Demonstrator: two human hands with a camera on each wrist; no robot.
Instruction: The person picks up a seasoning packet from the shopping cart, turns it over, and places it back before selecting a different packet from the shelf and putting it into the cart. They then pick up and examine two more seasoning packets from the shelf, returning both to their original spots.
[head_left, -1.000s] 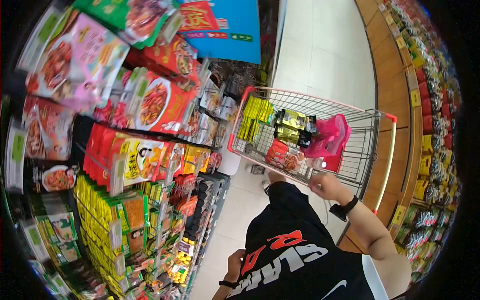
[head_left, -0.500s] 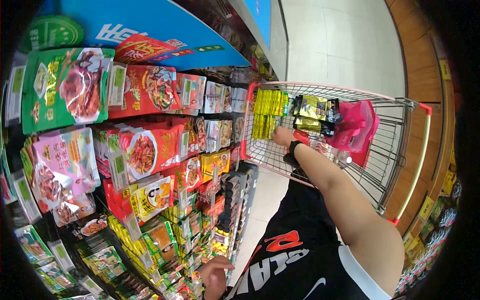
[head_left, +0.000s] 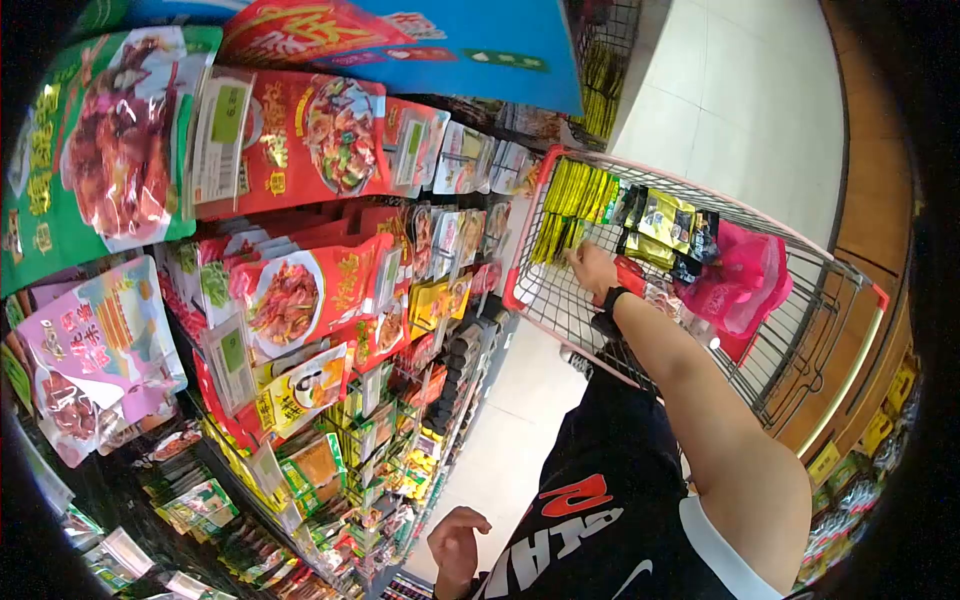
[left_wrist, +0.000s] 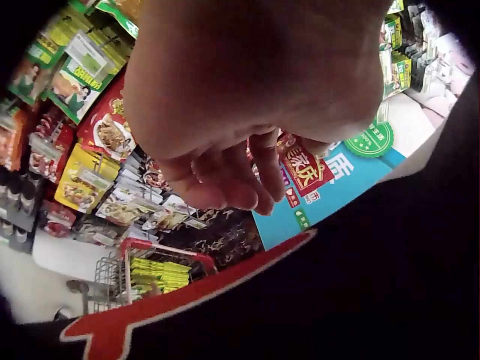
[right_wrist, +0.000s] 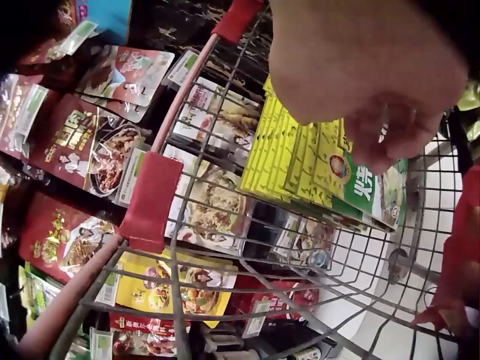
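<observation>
Head view: right hand (head_left: 595,268) is inside the shopping cart (head_left: 780,350), mid-frame, its bent fingers at the near edge of the yellow packets (head_left: 572,200). Right wrist view: fingers overlap the top of the row; whether they pinch a packet cannot be told. Left hand (head_left: 458,540), bottom centre, is well apart from the right; fingers loosely bent, spaced slightly, holding nothing. Packets stand in two rows at the cart's upper-left end. Beside them: black-and-gold packets (head_left: 668,222), a red packet (head_left: 628,272) and a pink bag (head_left: 745,280).

Writing: packet front, right wrist view, has large white Chinese characters on green, the first resembling 火. Green price label (head_left: 228,112), upper left, appears to read 6.8. Blue board (left_wrist: 337,199), left wrist view, carries a red panel (left_wrist: 306,166) including 家 and 庆, plus a green round badge (left_wrist: 371,140) with "100%". Black shirt (head_left: 590,540), lower right: partly folded white lettering, "LA" legible; orange "R" above; white swoosh. Shelves at left hold green, red and lilac pouches (head_left: 100,350).
</observation>
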